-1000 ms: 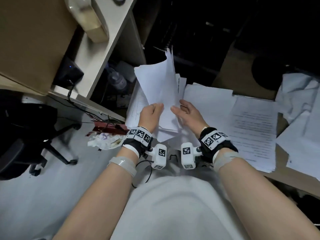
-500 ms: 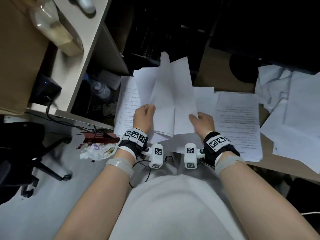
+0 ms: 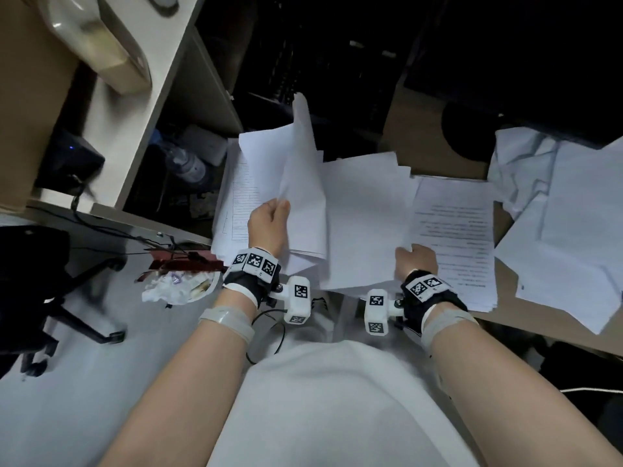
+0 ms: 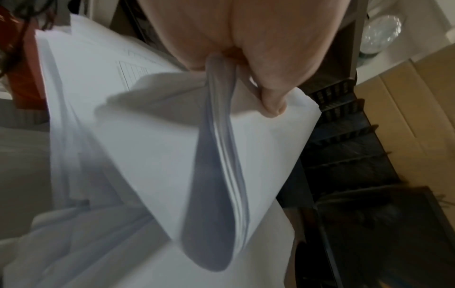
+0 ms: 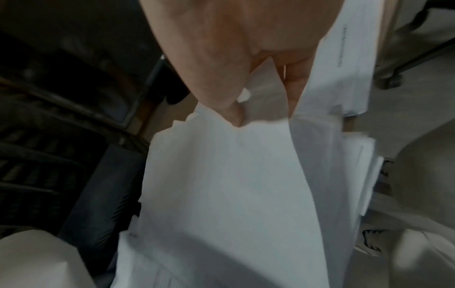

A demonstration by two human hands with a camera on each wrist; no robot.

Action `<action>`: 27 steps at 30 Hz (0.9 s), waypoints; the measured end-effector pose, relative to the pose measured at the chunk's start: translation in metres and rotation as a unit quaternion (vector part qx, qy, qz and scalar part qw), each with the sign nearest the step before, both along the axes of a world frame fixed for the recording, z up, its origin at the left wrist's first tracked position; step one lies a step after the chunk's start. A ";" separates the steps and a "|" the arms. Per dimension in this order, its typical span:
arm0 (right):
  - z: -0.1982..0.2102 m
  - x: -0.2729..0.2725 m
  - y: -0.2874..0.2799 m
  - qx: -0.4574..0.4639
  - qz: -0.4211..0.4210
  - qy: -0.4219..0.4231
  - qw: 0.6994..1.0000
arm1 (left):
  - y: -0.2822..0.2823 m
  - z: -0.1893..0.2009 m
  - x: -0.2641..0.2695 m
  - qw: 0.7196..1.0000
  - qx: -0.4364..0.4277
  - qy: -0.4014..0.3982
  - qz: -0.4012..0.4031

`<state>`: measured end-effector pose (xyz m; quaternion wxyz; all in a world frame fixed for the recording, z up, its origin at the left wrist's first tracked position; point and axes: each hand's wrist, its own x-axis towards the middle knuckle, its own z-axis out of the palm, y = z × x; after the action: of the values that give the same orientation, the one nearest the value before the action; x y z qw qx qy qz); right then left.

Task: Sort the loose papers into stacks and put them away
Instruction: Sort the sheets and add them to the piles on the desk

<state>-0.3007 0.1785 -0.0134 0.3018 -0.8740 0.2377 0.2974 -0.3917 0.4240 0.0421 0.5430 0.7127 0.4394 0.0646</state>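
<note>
Over the lap, the left hand (image 3: 268, 224) pinches a bent sheaf (image 3: 296, 176) of blank sheets, thumb and fingers (image 4: 272, 105) clamped on its lower edge so the sheets stand up and curl. To its right, the right hand (image 3: 416, 261) has thumb and fingers (image 5: 231, 109) closed on the near corner of a flat blank sheet (image 3: 364, 217). That sheet overlaps a printed stack (image 3: 458, 237) lying at the tabletop's (image 3: 435, 136) near edge, with more loose papers (image 3: 573, 237) towards the tabletop's right edge.

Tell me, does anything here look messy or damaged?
Yes. Crumpled sheets lie creased at the far right of the desk, and a wad of crumpled rubbish sits near the left hand.
</note>
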 end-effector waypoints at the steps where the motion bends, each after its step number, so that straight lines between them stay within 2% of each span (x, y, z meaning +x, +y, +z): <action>1: -0.002 -0.002 -0.006 -0.011 -0.005 0.013 1.000 | -0.006 0.000 0.003 1.000 -0.004 -0.001 -0.010; 5: -0.003 -0.008 -0.007 -0.006 -0.014 0.029 0.999 | -0.030 0.001 0.009 0.999 -0.041 -0.011 -0.025; 8: 0.012 -0.009 0.007 0.025 -0.016 -0.041 0.999 | -0.034 0.000 0.009 0.995 -0.092 -0.037 -0.024; 10: 0.025 -0.006 0.018 0.150 -0.006 -0.072 0.986 | -0.033 -0.003 0.009 0.993 -0.108 -0.034 -0.038; 12: 0.045 -0.002 0.033 0.291 -0.012 -0.010 0.957 | -0.032 -0.005 0.008 0.991 -0.119 -0.032 -0.056; 14: 0.063 0.005 0.047 0.355 0.028 0.035 0.934 | -0.031 -0.005 0.009 0.989 -0.122 -0.027 -0.073; 16: 0.070 0.012 0.056 0.355 0.084 0.048 0.930 | -0.031 -0.004 0.010 0.991 -0.101 -0.022 -0.087; 19: 0.075 0.017 0.058 0.325 0.099 0.066 0.938 | -0.028 0.002 0.009 0.994 -0.080 -0.030 -0.066; 23: 0.057 0.016 0.055 0.225 0.088 -0.018 0.970 | -0.021 0.003 -0.003 0.995 -0.079 -0.052 -0.013; 27: 0.037 0.008 0.062 0.177 0.120 -0.029 0.976 | -0.007 -0.002 -0.017 0.995 -0.076 -0.061 0.010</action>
<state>-0.2927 0.2408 0.0237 0.4203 -0.8375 0.0657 0.3429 -0.4091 0.4169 0.0398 0.6206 0.6598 0.4160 0.0801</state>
